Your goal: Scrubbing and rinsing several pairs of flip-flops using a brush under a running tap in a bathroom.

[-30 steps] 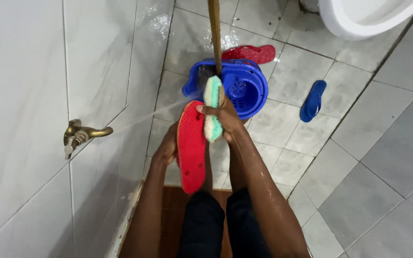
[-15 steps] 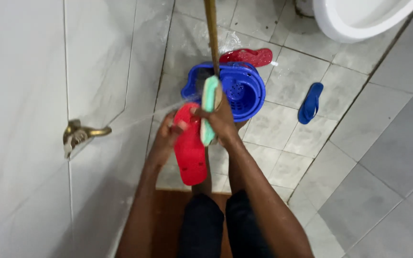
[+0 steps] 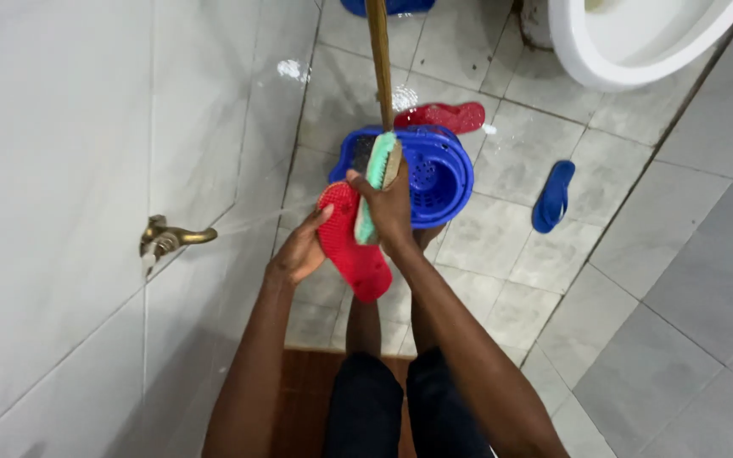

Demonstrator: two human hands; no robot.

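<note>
Between my two hands, above the blue bucket, sits the red slipper [image 3: 352, 242], and my left hand [image 3: 303, 250] cups it from the wall side, fingers [image 3: 322, 217] spread flat against its edge and grasping it. My right hand [image 3: 392, 210] is clenched around a scrubbing brush [image 3: 373, 182], its pale green back toward me and its bristled face pressed to the slipper's sole. That sole is rubbery and covered in small raised dots; the slipper stands on edge, toe end up, heel end slanting down toward my knees. Both forearms reach forward from the bottom of the view, the right one wet and shiny, with the wrists close together.

Just beyond the brush stands the blue plastic bucket [image 3: 434, 174], round, with a perforated strainer basket set inside it; I cannot tell whether it holds water. A brown wooden handle [image 3: 380, 59] rises straight up from the bucket's near rim and leaves the top of the view. Behind the bucket a second red slipper [image 3: 447, 116] lies flat on the wet floor tiles [image 3: 638, 339], and a blue slipper [image 3: 553, 196] lies apart to the right. On the glossy white wall tiles at left, a brass tap [image 3: 171, 237] throws a thin jet of water toward the held slipper. A white toilet bowl [image 3: 629, 42] fills the top right corner.
</note>
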